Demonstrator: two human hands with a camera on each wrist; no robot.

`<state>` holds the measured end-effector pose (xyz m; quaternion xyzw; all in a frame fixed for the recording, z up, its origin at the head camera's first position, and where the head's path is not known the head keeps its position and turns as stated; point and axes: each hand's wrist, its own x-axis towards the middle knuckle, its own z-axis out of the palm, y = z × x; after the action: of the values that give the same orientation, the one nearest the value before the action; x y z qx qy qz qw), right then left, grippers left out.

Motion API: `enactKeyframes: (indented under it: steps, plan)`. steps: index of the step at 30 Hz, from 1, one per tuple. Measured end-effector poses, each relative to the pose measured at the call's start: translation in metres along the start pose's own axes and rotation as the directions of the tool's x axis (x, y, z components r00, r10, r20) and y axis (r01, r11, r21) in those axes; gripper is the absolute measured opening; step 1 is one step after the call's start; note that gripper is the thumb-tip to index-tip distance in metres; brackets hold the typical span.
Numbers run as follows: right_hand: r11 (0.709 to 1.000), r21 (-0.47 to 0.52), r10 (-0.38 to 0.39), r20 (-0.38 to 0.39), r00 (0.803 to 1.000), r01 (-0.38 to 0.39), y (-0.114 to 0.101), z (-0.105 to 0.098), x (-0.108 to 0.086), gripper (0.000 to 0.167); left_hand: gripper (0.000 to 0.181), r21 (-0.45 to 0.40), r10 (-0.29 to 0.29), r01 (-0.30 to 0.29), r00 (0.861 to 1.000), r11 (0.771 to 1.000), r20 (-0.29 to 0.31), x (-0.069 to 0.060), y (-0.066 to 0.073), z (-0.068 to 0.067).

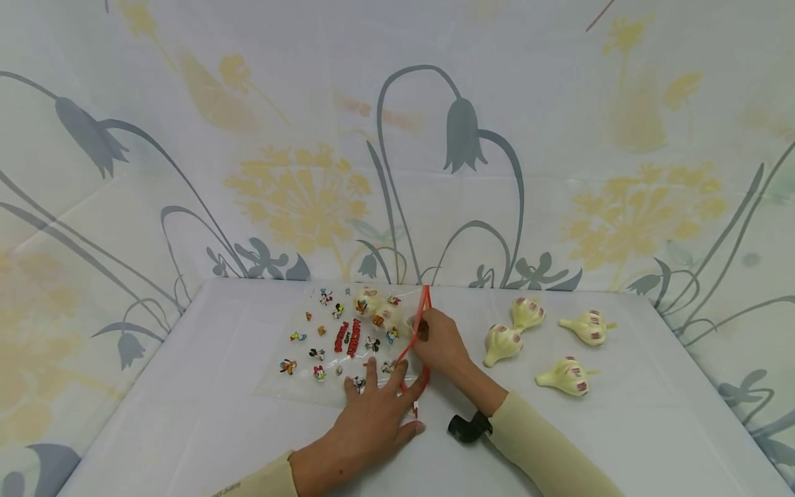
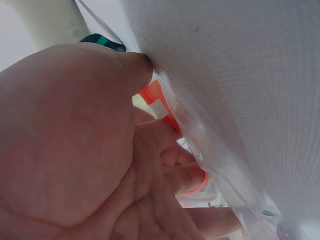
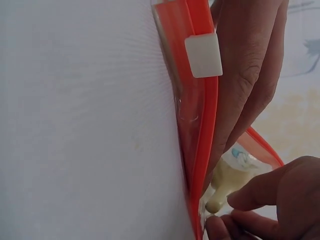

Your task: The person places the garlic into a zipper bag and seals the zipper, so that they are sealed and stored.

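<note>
A clear zip bag [image 1: 276, 376] printed with cartoon figures lies flat, its red-edged mouth facing right. Inside are two garlic bulbs [image 1: 366, 302], seen through the plastic. My left hand [image 1: 373, 417] rests with spread fingers on the bag's near side, beside the red edge. At the parted mouth is my right hand [image 1: 442, 343], its fingers bent. In the right wrist view, a garlic stem [image 3: 214, 204] points out toward the right hand [image 3: 277, 200], whose thumb and fingers stand apart close to it. A white slider [image 3: 203, 56] sits on the red strip.
Several more garlic bulbs [image 1: 570, 376] lie on the white table [image 1: 652, 407] to the right. A black wrist device [image 1: 470, 428] is by the right sleeve. A floral-patterned cloth [image 1: 435, 207] rises behind the table.
</note>
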<state>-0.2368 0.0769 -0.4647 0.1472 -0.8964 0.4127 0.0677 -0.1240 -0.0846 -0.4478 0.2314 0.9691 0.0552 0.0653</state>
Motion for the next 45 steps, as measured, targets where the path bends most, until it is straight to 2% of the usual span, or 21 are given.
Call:
enactKeyframes:
  steps: [3,7,14,19,24,29,38,45]
  plan:
    - [1.0,-0.012,-0.026,0.007,1.0,0.026,0.002,-0.003,-0.004,0.019,0.068,0.008,0.001,-0.001,1.0,1.0,0.007,0.001,0.0,0.0]
    - [0.999,-0.028,-0.022,0.004,1.0,0.022,0.002,-0.008,-0.01,0.023,0.068,0.006,-0.004,0.004,1.0,1.0,0.021,0.002,0.0,0.0]
    - [1.0,0.012,0.029,0.001,1.0,-0.029,-0.005,-0.017,-0.024,0.029,0.07,-0.005,-0.002,0.003,1.0,1.0,0.016,0.001,0.0,0.0]
    - [0.999,0.043,-0.02,-0.013,1.0,0.02,-0.007,-0.023,-0.034,0.029,0.071,0.009,-0.001,0.001,1.0,1.0,0.0,0.0,0.0,0.001]
    - [0.997,0.006,-0.075,-0.042,0.996,0.075,-0.007,-0.032,-0.042,0.03,0.072,0.004,-0.003,0.003,1.0,1.0,0.004,0.0,0.0,0.001]
    - [0.997,0.002,-0.081,-0.059,0.995,0.082,-0.006,-0.045,-0.048,0.035,0.072,-0.005,-0.003,0.003,1.0,1.0,0.006,0.0,0.0,0.001]
    - [0.989,-0.046,-0.141,-0.111,0.984,0.137,-0.002,-0.065,-0.057,0.035,0.072,-0.007,0.002,-0.002,1.0,1.0,0.005,-0.001,0.0,0.001]
    - [0.991,-0.07,-0.123,-0.141,0.982,0.114,0.0,-0.077,-0.063,0.032,0.07,-0.009,0.003,-0.003,1.0,1.0,-0.002,-0.002,0.0,0.001]
